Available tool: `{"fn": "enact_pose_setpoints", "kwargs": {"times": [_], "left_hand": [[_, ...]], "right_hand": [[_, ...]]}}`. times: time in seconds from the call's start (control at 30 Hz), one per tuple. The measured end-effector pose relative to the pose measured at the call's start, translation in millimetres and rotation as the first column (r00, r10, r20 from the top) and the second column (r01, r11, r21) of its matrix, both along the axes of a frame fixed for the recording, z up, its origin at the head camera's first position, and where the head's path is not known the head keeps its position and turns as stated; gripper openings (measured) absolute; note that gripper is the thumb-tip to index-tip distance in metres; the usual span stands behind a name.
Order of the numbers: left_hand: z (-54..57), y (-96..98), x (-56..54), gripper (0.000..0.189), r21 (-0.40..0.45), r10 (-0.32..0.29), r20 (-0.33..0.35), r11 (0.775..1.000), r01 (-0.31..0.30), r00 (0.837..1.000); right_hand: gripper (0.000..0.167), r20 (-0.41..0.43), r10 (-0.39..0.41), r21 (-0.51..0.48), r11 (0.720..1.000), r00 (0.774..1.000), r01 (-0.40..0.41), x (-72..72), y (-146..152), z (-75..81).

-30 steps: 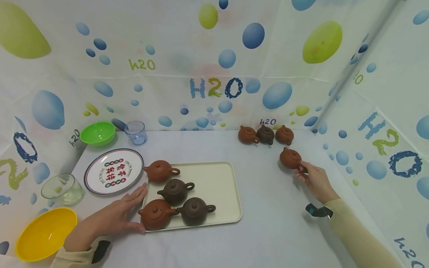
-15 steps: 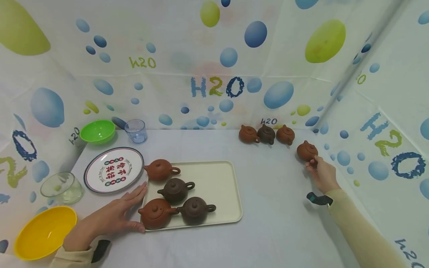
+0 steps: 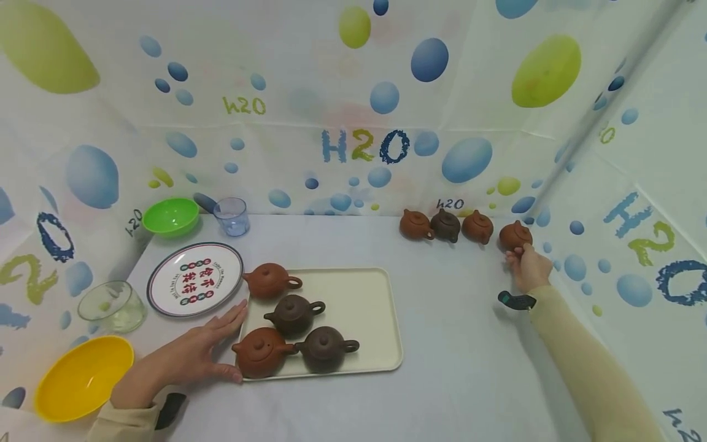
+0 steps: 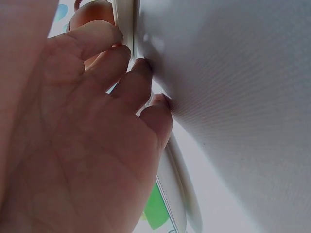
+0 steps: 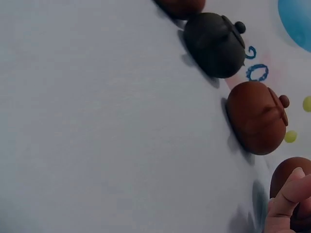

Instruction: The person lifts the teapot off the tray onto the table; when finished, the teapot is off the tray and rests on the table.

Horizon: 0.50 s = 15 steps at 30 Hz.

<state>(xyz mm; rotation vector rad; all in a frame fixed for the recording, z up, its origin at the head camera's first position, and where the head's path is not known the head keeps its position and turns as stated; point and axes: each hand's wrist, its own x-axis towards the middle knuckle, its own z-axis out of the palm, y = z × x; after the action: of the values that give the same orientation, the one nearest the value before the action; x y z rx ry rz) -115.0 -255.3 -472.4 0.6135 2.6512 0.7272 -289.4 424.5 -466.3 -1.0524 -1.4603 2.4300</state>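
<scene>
Reddish-brown matte teapot [image 3: 515, 235], round-bellied; right hand [image 3: 531, 269] pinching it; left hand [image 3: 190, 353] outstretched at tray [image 3: 364, 313].

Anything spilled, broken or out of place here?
No spill or breakage visible. Slightly odd: four teapots on the tray crowd its left side, where the front reddish one's spout seems to overhang.

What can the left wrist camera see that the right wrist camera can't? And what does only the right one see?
Only the left wrist view shows the left hand, the tray edge, an orange-brown teapot partly hidden by that hand, and bits of the plate and green bowl.

Only the right wrist view shows the right hand, the held teapot, a dark teapot and two more brown teapots, one cut off at the top.

Both show the white table and some patterned backdrop.
</scene>
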Motion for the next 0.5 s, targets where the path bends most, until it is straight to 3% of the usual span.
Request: {"fn": "enact_pose_setpoints", "kwargs": {"times": [0.23,0.37,0.5], "left_hand": [[-0.9,3.4,-6.0,0.125,-0.003,-0.008,0.0,1.0,0.008,1.0],[-0.4,2.3,-5.2,0.126,-0.019,0.012,0.026,1.0,-0.011,1.0],[-0.8,-0.8,-2.3,0.126,-0.021,0.023,0.032,1.0,-0.022,0.999]], "right_hand": [[0.016,0.007,-0.015,-0.038,0.999,1.0,0.015,-20.3,5.6,8.2],[0.015,0.031,-0.067,-0.001,0.998,0.997,0.067,-30.6,1.3,3.6],[0.016,0.074,-0.068,0.066,0.996,0.995,0.063,-36.3,-1.9,0.6]]}}
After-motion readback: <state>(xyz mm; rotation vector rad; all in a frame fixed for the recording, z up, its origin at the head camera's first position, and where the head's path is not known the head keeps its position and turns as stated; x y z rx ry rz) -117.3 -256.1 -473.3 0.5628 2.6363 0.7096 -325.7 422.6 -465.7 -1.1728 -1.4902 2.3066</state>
